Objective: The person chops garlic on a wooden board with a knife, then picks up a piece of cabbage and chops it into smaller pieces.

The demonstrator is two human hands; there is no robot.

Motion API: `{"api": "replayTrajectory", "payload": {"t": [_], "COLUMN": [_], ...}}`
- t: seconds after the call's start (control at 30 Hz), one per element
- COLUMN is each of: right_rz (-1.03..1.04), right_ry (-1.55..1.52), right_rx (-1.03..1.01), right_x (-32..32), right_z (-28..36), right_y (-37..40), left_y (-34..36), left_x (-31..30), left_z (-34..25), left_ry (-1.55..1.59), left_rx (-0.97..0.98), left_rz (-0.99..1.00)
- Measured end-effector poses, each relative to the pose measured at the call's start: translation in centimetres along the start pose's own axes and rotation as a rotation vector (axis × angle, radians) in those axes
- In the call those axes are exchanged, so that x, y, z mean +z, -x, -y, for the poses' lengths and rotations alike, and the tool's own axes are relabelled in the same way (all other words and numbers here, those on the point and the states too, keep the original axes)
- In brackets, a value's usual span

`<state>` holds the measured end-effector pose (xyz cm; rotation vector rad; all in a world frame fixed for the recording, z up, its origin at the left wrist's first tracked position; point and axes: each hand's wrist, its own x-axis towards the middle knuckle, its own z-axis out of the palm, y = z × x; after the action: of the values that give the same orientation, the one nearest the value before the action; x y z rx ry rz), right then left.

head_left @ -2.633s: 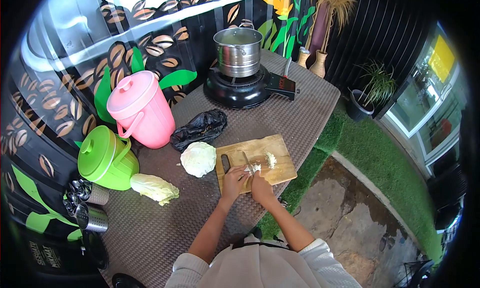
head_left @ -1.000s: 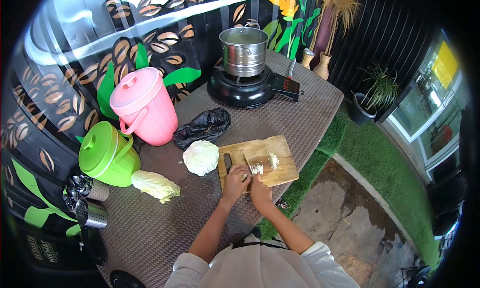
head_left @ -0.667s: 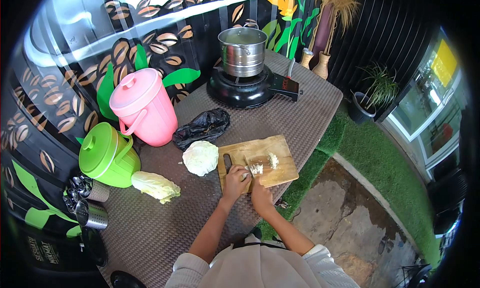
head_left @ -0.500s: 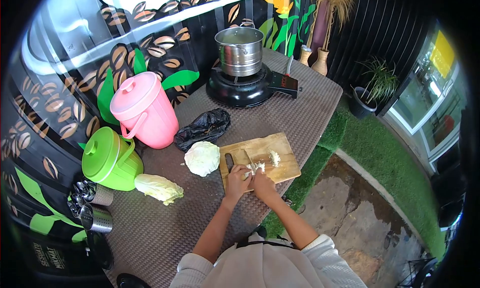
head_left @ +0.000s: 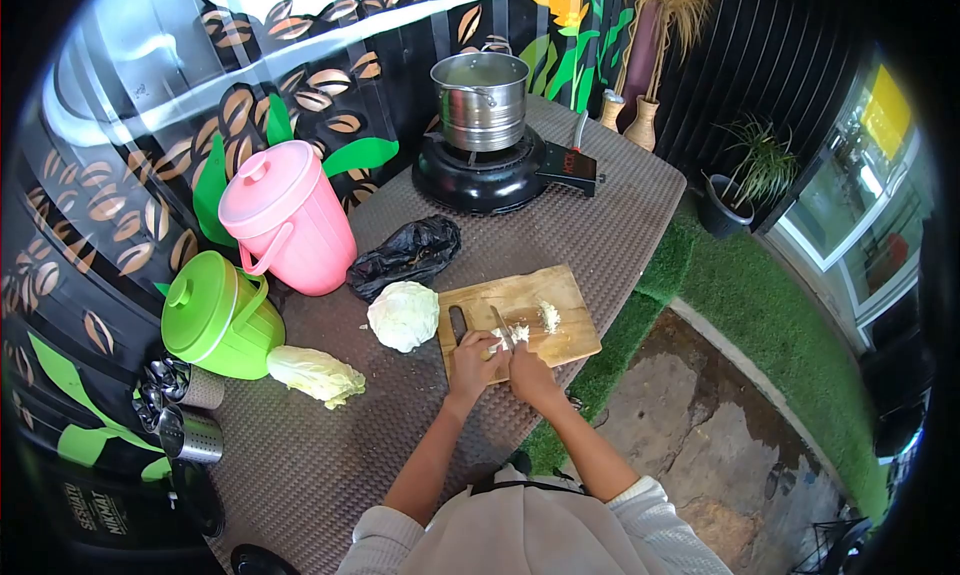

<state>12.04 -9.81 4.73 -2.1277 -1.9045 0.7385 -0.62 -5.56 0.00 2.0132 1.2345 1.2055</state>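
Observation:
A wooden cutting board (head_left: pixel 570 285) lies near the table's right edge. On it my right hand (head_left: pixel 533 377) is closed round the handle of a knife (head_left: pixel 501 325), whose blade points away from me. Just left of the blade, the fingers of my left hand (head_left: pixel 474 363) are bent over a small pale piece of food (head_left: pixel 496 347), too small to name surely. Finely chopped white bits (head_left: pixel 519 333) lie against the blade, and a small chopped pile (head_left: pixel 549 318) sits further right. A round cabbage (head_left: pixel 403 316) rests beside the board's left end.
A steel pot (head_left: pixel 480 110) stands on a black gas stove (head_left: pixel 470 180) at the back. A black plastic bag (head_left: pixel 410 253), a pink lidded jug (head_left: pixel 300 225), a green lidded jug (head_left: pixel 240 325) and a napa cabbage (head_left: pixel 318 374) are on the left. Steel containers (head_left: pixel 192 435) stand beyond.
The knife blade has shifted slightly and shows at a different tilt beside the pale piece. Both hands stay in nearly the same place over the board.

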Motion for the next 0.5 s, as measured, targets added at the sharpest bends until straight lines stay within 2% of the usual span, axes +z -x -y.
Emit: {"api": "replayTrajectory", "payload": {"t": [0.1, 0.17, 0.2, 0.3, 0.4, 0.5], "right_rz": [0.028, -0.006, -0.005, -0.067, -0.035, 0.003], "right_ry": [0.018, 0.015, 0.016, 0.02, 0.048, 0.067], "right_rx": [-0.014, 0.128, 0.129, 0.055, 0.0, -0.076], "right_x": [1.0, 2.0, 2.4, 2.4, 0.4, 1.1], "right_z": [-0.3, 0.4, 0.3, 0.3, 0.0, -0.6], "right_y": [1.1, 1.0, 0.6, -0.5, 0.0, 1.4], "left_y": [0.0, 0.0, 0.0, 0.1, 0.1, 0.2], "left_x": [0.0, 0.0, 0.1, 0.1, 0.0, 0.0], "left_z": [0.0, 0.0, 0.1, 0.1, 0.3, 0.4], "left_ry": [0.008, 0.025, 0.039, 0.058, 0.026, 0.062], "left_rx": [-0.023, -0.018, -0.011, -0.03, 0.002, -0.028], "left_rz": [0.012, -0.005, -0.019, -0.018, -0.002, -0.001]}}
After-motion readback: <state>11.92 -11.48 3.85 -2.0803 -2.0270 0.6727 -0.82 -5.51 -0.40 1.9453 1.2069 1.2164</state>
